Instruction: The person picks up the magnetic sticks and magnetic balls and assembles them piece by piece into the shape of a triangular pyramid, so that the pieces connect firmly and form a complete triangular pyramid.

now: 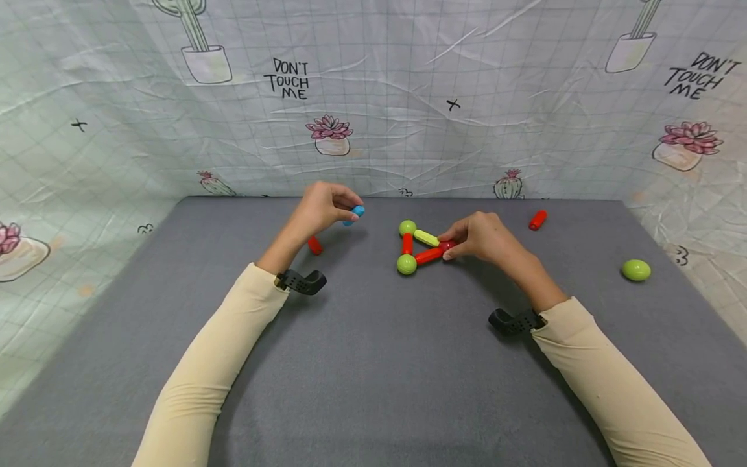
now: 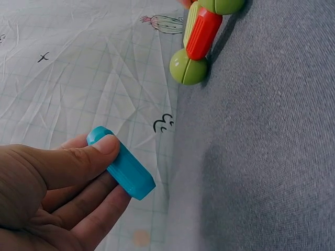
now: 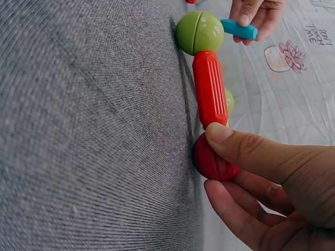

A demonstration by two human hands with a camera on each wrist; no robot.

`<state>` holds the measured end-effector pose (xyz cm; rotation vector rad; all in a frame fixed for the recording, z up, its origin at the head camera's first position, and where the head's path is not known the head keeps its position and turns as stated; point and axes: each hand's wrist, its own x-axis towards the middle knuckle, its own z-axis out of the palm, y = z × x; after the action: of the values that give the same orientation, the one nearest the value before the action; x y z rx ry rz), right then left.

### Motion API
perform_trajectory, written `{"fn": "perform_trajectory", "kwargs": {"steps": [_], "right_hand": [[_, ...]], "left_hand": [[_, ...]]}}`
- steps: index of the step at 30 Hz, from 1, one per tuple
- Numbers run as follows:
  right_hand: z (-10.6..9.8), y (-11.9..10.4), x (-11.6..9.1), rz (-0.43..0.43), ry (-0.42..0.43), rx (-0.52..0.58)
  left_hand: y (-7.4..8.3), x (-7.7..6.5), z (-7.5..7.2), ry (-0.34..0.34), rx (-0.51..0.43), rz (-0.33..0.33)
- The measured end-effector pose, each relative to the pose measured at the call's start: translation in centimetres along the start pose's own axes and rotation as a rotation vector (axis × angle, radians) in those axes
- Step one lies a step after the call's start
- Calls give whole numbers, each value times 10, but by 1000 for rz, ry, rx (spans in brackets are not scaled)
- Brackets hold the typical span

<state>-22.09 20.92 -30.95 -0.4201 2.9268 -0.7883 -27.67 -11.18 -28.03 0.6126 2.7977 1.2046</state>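
Between thumb and fingers, my left hand (image 1: 328,206) pinches a blue toy building rod (image 2: 125,167), held above the table left of a small triangle of balls and rods. My right hand (image 1: 481,239) pinches the red ball (image 3: 210,158) at the triangle's right corner. Two green balls (image 1: 406,264) form its left corners, joined by a short red rod (image 1: 407,244). Another red rod (image 3: 211,86) runs from the near green ball to the red ball. A yellow-green rod (image 1: 426,238) makes the far side, its right end by my fingers.
A loose red rod (image 1: 315,245) lies beneath my left wrist, partly hidden. Farther right are another red rod (image 1: 538,220) and a single green ball (image 1: 636,270). Behind the grey table (image 1: 373,376) hangs a printed curtain (image 1: 397,97).
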Motion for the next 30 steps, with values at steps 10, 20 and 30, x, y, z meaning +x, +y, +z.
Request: {"fn": "perform_trajectory", "kwargs": {"steps": [10,20,30], "right_hand": [[0,0,0,5,-5,-6],[-1,0,2,23,-15,-3],[-1,0,1,6,-10,-10]], "left_hand": [[4,5,7,-12,-33,29],[7,7,19,-56,-56,38],[5,11,27,-106,-122,104]]}}
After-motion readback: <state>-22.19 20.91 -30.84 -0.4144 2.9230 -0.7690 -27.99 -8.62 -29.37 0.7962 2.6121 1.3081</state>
